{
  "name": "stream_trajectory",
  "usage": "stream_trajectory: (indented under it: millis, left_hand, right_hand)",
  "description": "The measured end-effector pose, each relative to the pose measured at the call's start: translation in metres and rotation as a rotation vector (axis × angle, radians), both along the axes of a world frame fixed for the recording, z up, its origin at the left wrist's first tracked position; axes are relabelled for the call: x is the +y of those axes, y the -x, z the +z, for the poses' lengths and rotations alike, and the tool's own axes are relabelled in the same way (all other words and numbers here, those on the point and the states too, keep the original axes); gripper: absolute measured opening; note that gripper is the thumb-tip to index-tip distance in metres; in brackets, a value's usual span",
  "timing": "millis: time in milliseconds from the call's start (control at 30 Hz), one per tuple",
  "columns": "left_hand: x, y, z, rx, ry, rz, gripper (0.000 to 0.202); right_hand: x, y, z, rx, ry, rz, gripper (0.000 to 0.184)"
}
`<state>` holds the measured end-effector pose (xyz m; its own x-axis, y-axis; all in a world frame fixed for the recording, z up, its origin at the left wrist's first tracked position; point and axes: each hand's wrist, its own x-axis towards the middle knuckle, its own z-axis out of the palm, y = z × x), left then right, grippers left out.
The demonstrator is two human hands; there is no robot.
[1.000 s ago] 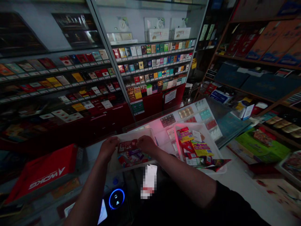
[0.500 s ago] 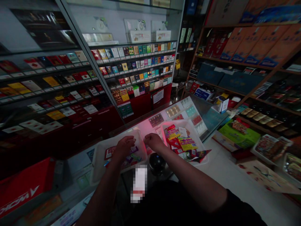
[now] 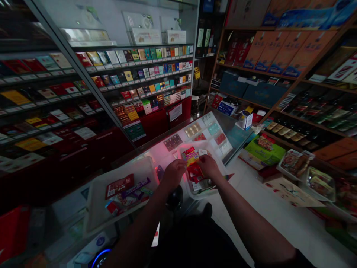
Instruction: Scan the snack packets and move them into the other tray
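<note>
Packet (image 3: 192,159) could be creased if tugged unevenly; grip by left hand (image 3: 175,173) and right hand (image 3: 209,166) cannot be told.

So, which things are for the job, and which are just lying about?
Seemingly for the job:
left hand; right hand
white plastic right tray, yellow-and-red packet
white plastic left tray, long purple packet

Lying about:
green box
big red box

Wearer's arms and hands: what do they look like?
Left hand and right hand are bare; no gloves, watch or bracelet visible. The right arm has a short, dark sleeve, no markings visible. Can't make out a left sleeve. Too dim to rule out rings.
</note>
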<state>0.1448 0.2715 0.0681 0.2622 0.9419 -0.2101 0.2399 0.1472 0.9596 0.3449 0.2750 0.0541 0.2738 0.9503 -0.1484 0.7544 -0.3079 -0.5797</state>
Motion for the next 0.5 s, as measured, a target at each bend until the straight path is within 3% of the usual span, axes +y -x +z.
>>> stream_trajectory:
  millis: [133, 267, 400, 500]
  left_hand:
    - [0.002, -0.044, -0.018, 0.047, -0.008, -0.113, 0.021]
    - [0.006, -0.078, -0.031, 0.283, -0.041, -0.184, 0.017]
    - [0.011, -0.1, -0.041, 0.487, -0.095, -0.266, 0.018]
    - [0.012, -0.108, -0.05, 0.468, -0.074, -0.314, 0.019]
  right_hand:
    - [-0.009, -0.032, -0.008, -0.133, 0.112, -0.017, 0.035]
    - [-0.015, -0.05, -0.017, -0.227, 0.21, 0.025, 0.036]
    - [-0.016, -0.056, -0.02, -0.319, 0.294, 0.038, 0.035]
    - [-0.016, -0.058, -0.019, -0.331, 0.328, 0.088, 0.034]
